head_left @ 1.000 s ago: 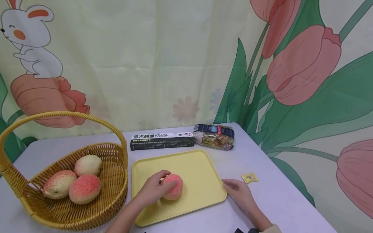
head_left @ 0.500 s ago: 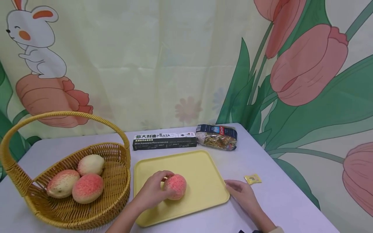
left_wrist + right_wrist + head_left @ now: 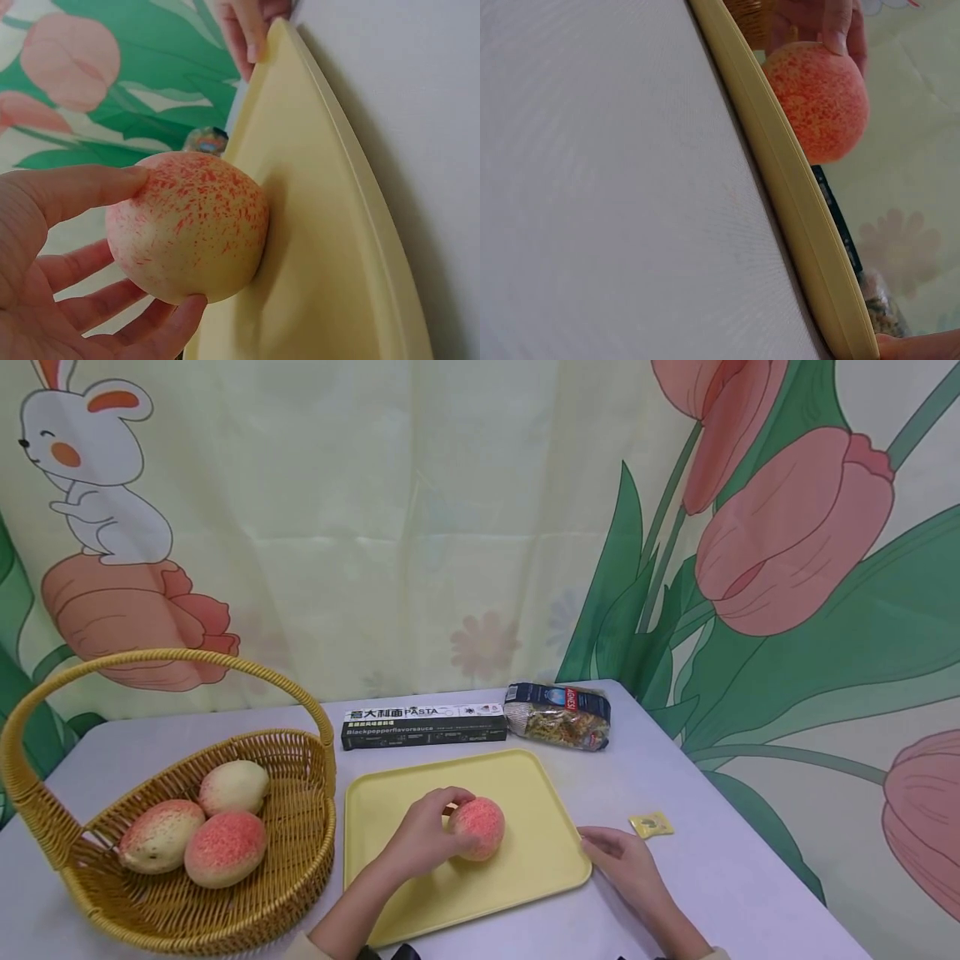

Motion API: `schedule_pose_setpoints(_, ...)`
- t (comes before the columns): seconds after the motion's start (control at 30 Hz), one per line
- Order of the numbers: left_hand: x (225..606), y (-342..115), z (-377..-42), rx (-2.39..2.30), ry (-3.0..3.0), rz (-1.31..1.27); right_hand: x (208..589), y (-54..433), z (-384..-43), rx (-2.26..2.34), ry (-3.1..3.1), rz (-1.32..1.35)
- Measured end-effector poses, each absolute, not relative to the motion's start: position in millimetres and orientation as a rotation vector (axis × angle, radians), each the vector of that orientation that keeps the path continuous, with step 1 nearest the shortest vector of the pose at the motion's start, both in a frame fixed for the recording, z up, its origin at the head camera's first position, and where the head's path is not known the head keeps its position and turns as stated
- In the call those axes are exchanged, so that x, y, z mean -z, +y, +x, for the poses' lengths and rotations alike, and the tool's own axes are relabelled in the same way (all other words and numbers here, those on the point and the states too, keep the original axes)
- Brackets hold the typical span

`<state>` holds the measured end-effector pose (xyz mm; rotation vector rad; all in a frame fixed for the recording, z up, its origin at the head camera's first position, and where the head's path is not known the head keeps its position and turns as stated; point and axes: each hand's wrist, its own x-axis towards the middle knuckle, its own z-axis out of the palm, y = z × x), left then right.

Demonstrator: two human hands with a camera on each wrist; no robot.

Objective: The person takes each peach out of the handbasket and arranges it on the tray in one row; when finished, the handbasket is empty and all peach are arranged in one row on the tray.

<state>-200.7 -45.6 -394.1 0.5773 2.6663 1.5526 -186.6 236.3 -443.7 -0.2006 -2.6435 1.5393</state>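
My left hand [image 3: 429, 836] holds a pink-and-cream peach [image 3: 478, 829] between thumb and fingers over the yellow tray [image 3: 397, 902]. In the left wrist view the thumb presses one side of the peach [image 3: 191, 229] while fingertips touch it from below; its far side sits close to the tray's surface. At the right front of the tray, my right hand [image 3: 622, 857] grips the rim with thumb and fingers near the corner. Only a bit of the right hand [image 3: 922, 346] enters the right wrist view, right at the tray's rim.
Left of the tray stands a wicker basket [image 3: 300, 893] with a tall handle and 3 peaches [image 3: 225, 849] inside. Behind it lie a pasta box [image 3: 423, 727] and a bag of pasta [image 3: 558, 716]. A small yellow packet [image 3: 651, 824] lies beyond the right hand.
The left hand has moved right and slightly back across the tray, carrying the peach with it. The right hand has stayed at the tray's rim. Earlier, the head view shifted slightly.
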Motion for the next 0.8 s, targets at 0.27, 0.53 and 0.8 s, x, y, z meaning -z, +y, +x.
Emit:
schedule_pose_setpoints(0.27,394,-28,-210,-1.566,2.647,0.586,442,236,-186,-1.520,-2.662,-0.227)
schedule_pose_setpoints(0.53,396,-8,-220,-1.584,2.620,0.565,443,236,-184,-1.552,-2.629,-0.209)
schedule_pose_setpoints(0.8,395,8,-230,-1.577,2.613,0.569,440,235,-183,-1.529,-2.660,-0.194)
